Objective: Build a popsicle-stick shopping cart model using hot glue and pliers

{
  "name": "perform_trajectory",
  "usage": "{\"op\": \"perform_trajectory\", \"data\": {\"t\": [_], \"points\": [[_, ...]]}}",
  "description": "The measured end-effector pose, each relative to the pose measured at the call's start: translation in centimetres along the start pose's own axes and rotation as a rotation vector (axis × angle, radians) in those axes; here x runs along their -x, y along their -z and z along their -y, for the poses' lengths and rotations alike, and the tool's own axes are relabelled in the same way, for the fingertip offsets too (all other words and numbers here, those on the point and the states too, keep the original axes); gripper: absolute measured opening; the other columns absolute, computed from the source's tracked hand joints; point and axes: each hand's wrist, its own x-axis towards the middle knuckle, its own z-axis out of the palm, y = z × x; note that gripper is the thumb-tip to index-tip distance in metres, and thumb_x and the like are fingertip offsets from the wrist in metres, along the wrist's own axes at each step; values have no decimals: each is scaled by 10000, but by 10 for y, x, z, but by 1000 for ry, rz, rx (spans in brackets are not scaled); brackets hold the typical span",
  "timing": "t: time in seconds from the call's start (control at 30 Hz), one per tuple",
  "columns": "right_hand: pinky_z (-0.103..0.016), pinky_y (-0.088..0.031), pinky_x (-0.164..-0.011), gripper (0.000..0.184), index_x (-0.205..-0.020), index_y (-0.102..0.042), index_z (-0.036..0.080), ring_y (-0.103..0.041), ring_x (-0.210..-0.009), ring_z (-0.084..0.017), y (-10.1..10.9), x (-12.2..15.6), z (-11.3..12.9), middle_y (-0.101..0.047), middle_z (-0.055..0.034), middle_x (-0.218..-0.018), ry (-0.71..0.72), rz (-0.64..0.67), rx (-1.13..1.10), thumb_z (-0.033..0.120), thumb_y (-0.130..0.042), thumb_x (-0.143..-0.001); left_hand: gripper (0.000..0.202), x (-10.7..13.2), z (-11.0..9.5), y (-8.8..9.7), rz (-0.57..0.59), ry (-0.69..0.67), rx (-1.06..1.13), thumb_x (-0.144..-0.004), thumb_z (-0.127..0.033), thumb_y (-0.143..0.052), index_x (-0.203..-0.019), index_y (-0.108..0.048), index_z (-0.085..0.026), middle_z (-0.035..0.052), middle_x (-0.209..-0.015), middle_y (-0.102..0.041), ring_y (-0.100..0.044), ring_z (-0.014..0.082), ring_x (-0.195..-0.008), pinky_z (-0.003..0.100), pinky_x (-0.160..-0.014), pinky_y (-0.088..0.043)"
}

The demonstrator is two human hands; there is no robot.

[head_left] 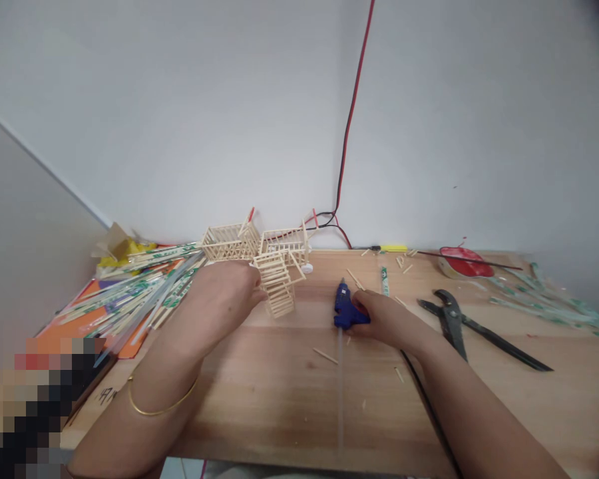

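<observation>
The left hand pinched the stick frame, seemingly light and brittle, gently by its side rail; the right hand gripped the glue gun.

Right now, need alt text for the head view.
A person's right hand grips a blue plastic hot-glue gun on a light wooden tabletop, while the left hand touches a small lattice model of pale wooden sticks. Black metal pliers lie to the right; a bundle of wrapped sticks lies left.
</observation>
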Motion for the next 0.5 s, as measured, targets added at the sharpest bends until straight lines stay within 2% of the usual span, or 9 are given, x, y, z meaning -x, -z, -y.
{"op": "perform_trajectory", "data": {"t": [0.23, 0.5], "points": [[-244, -281, -560, 264, -773, -508, 193, -524, -710, -179, 0, 0, 0, -611, -33, -830, -1, 6, -11, 355, -685, -663, 307, 0, -3, 1, -1, 4, -17, -859, -366, -482, -710, -678, -182, 84, -753, -697, -622, 226, -696, 297, -575, -339], [-239, -280, -556, 286, -783, -508, 194, -520, -700, -169, -2, 0, -3, -610, -29, -829, 1, 2, -16, 384, -688, -668, 342, 0, -5, 2, 12, 11, 7, -857, -406, -486, -667, -660, -181, 71, -722, -680, -598, 194, -656, 283, -567, -323]]}}
